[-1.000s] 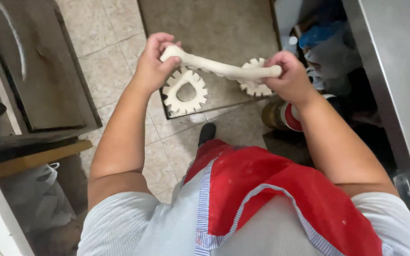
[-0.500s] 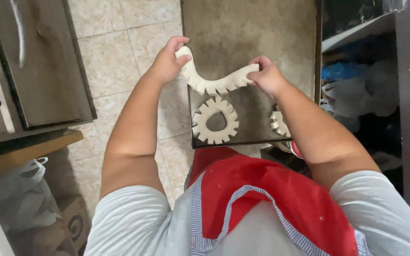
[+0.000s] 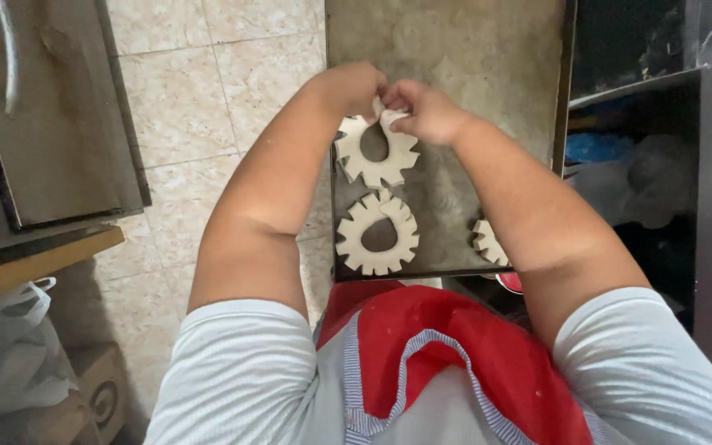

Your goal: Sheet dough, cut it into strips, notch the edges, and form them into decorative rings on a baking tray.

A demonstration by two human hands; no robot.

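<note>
Both hands [image 3: 389, 103] pinch a dough ring [image 3: 377, 152] — seemingly joining ends — over tray [image 3: 455, 49].

We cannot see where the top ring [image 3: 375, 152] joins: our left hand [image 3: 354, 85] and right hand [image 3: 427, 111] cover its twelve o'clock end, and our fingertips are tucked out of sight there. At four o'clock on the tray [image 3: 488, 66], a third ring [image 3: 488, 241] shows only a few teeth past our right forearm [image 3: 529, 214]. The tray's far end runs off the top edge. On the shelf [image 3: 644, 82] at three o'clock, the blue thing [image 3: 591, 148] and pale bags [image 3: 653, 185] are too dark to tell apart.
</note>
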